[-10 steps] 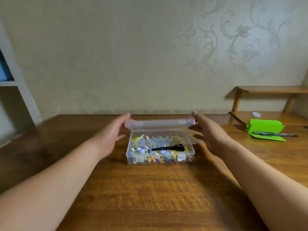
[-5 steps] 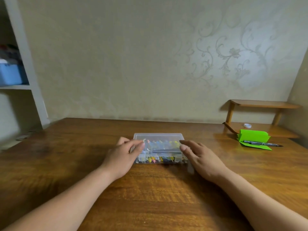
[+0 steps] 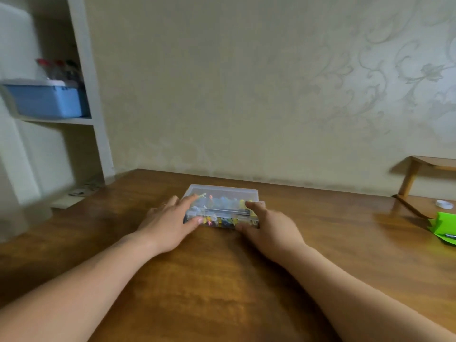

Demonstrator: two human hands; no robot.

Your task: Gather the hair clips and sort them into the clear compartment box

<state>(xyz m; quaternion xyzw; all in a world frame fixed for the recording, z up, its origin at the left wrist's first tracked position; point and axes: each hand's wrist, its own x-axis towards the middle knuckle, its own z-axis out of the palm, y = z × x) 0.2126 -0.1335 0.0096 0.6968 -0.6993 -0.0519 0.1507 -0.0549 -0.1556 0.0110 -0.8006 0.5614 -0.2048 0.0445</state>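
Box [image 3: 222, 208]: clear, lid down, mid-table [image 3: 222, 280], near the far edge.
Clips [image 3: 223, 222]: a bright jumble seen through the walls — compartments too blurred to tell apart.
Left hand [image 3: 170, 224]: fingers spread, clamped on the box's left end, thumb at the front corner.
Right hand [image 3: 267, 227]: fingers spread, clamped on the right end.
Risk: uneven pressing could leave the lid unlatched — or skid the box.
Head view only: green folder [image 3: 444, 228] well apart at right.
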